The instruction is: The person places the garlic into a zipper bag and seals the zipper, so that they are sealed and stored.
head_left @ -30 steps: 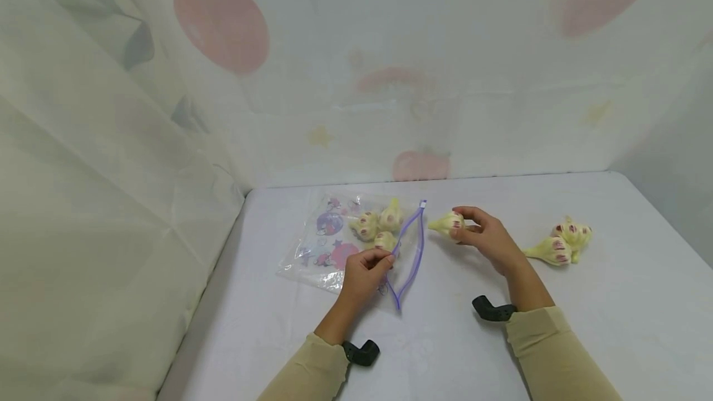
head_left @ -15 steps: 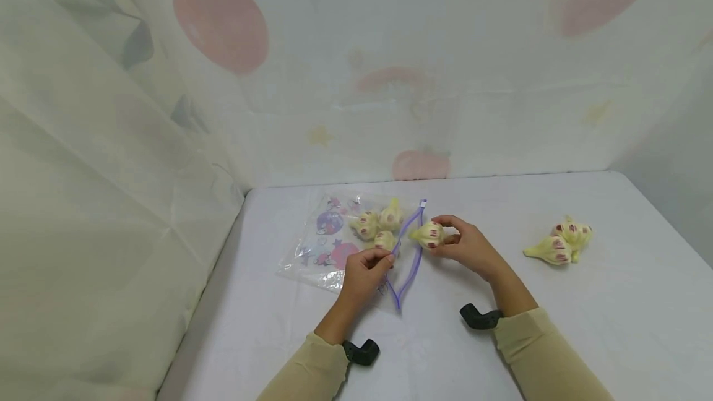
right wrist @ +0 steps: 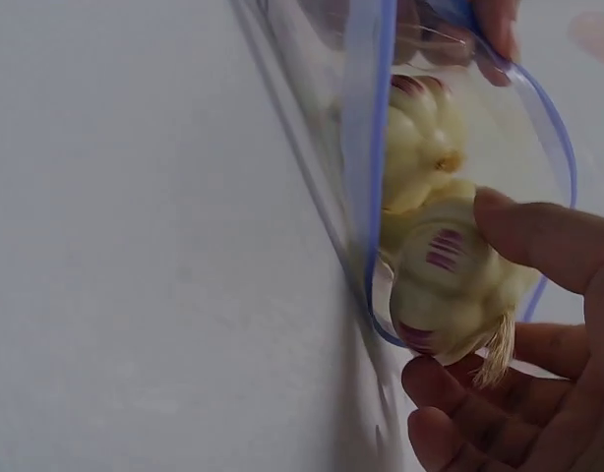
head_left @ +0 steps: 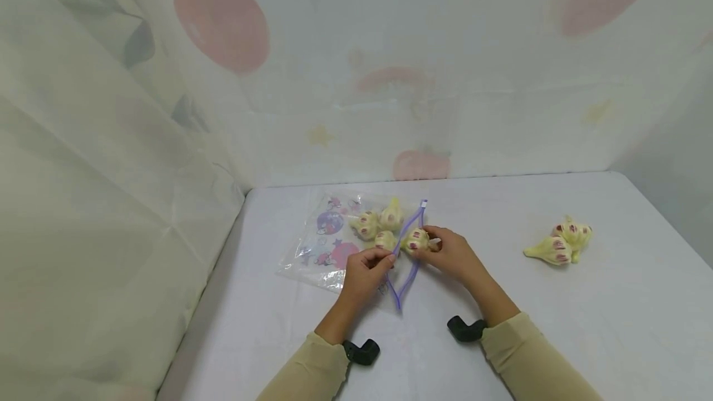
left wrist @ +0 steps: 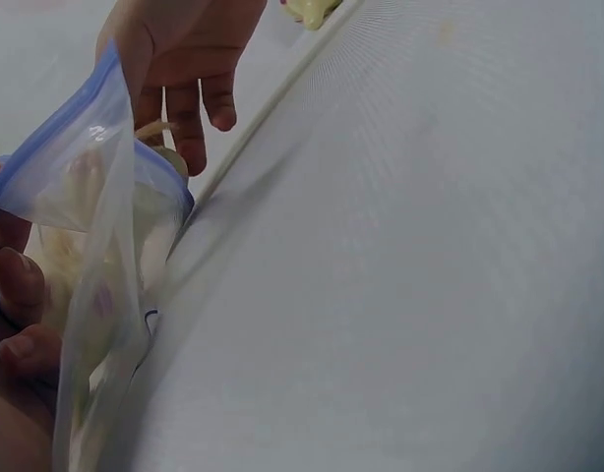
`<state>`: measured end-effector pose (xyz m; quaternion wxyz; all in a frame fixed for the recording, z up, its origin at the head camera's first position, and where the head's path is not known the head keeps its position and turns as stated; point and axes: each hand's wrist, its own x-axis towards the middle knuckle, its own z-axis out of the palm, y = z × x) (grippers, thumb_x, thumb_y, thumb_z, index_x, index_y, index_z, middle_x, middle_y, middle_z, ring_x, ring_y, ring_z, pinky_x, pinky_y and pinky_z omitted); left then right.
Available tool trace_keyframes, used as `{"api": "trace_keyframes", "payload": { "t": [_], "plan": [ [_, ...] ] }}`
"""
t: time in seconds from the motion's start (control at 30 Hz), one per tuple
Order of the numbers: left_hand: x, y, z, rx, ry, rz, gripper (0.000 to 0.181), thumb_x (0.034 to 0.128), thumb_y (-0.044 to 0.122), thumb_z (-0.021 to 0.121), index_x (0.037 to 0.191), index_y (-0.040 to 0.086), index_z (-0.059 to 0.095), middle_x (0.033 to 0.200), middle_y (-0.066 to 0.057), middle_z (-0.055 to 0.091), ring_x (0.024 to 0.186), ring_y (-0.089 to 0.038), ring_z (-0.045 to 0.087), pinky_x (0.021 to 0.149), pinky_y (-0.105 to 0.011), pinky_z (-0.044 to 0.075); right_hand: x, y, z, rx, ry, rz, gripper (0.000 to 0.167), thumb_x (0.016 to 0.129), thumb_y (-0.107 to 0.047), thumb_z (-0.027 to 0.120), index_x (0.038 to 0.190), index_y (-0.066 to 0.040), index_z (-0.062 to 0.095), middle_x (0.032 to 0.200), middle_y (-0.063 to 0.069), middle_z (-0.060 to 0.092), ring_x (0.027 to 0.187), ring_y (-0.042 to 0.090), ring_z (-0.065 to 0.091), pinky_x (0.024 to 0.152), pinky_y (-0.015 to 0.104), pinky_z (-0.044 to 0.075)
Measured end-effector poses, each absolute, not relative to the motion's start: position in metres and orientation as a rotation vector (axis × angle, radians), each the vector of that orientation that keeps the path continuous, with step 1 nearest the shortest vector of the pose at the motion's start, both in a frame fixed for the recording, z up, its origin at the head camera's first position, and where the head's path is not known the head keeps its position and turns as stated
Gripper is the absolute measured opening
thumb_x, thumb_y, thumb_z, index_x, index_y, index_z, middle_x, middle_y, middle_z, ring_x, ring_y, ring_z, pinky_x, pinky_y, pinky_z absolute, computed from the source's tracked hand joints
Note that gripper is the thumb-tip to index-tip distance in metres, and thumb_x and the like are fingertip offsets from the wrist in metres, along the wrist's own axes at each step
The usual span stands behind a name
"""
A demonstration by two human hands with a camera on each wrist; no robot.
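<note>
A clear zip bag (head_left: 312, 265) with a purple zip edge and printed shapes lies on the table, its mouth facing right. My left hand (head_left: 363, 274) pinches the bag's near rim and keeps the mouth apart. With thumb and fingers my right hand (head_left: 451, 255) holds a garlic bulb (right wrist: 450, 275) at the opening, its root tuft (right wrist: 499, 349) toward the palm. In the right wrist view that bulb is partly within the purple rim (right wrist: 558, 138), touching or close to another bulb (right wrist: 420, 138) inside. Several garlic bulbs (head_left: 366, 226) rest in the bag.
Two garlic bulbs (head_left: 553, 250) (head_left: 575, 232) lie together on the right of the white table (head_left: 613, 327). A printed curtain (head_left: 334, 79) hangs behind the table's back edge, with pale fabric (head_left: 111, 234) along the left side.
My right hand has moved left and slightly nearer, bringing its garlic bulb from right of the bag into the mouth. The left hand has stayed in place on the rim.
</note>
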<state>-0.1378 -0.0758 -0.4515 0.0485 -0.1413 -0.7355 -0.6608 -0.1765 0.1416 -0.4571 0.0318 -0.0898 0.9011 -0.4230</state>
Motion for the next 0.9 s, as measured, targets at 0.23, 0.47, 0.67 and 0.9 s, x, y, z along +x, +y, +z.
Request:
{"api": "trace_keyframes", "payload": {
  "t": [0.23,0.47,0.67,0.9],
  "plan": [
    [-0.135,-0.076,-0.454,-0.417,-2.232,-2.004,0.009,0.0871,-0.001,0.070,0.090,-0.010,0.072,0.078,-0.026,0.068,0.065,-0.001,0.058,0.059,-0.016,0.047,-0.173,0.131,-0.460,-0.188,2.798,-1.368,0.064,0.080,-0.037,0.081,0.133,-0.007,0.058,0.123,0.013,0.065,0.090,0.020,0.068,0.072,0.033,0.054],
    [-0.136,-0.077,-0.455,-0.422,-2.232,-2.014,0.011,0.0883,0.000,0.069,0.090,-0.011,0.072,0.078,-0.026,0.067,0.065,-0.001,0.057,0.058,-0.016,0.046,-0.171,0.126,-0.458,-0.208,2.846,-1.464,0.046,0.083,-0.025,0.078,0.123,-0.005,0.066,0.120,0.012,0.068,0.087,0.021,0.068,0.066,0.028,0.053],
    [-0.137,-0.077,-0.453,-0.456,-2.216,-2.019,0.012,0.0893,0.000,0.068,0.091,-0.012,0.071,0.078,-0.028,0.067,0.064,-0.002,0.056,0.058,-0.017,0.046,-0.178,0.121,-0.459,-0.197,2.861,-1.490,0.036,0.083,-0.022,0.079,0.114,-0.007,0.069,0.114,0.010,0.071,0.087,0.020,0.068,0.069,0.030,0.054],
    [-0.136,-0.075,-0.449,-0.452,-2.241,-2.009,0.012,0.0891,0.001,0.069,0.092,-0.010,0.072,0.082,-0.028,0.069,0.067,-0.008,0.062,0.062,-0.017,0.049,-0.187,0.107,-0.462,-0.187,2.831,-1.538,0.028,0.082,-0.022,0.078,0.105,-0.007,0.071,0.108,0.010,0.072,0.082,0.019,0.069,0.067,0.028,0.054]
  ]
}}
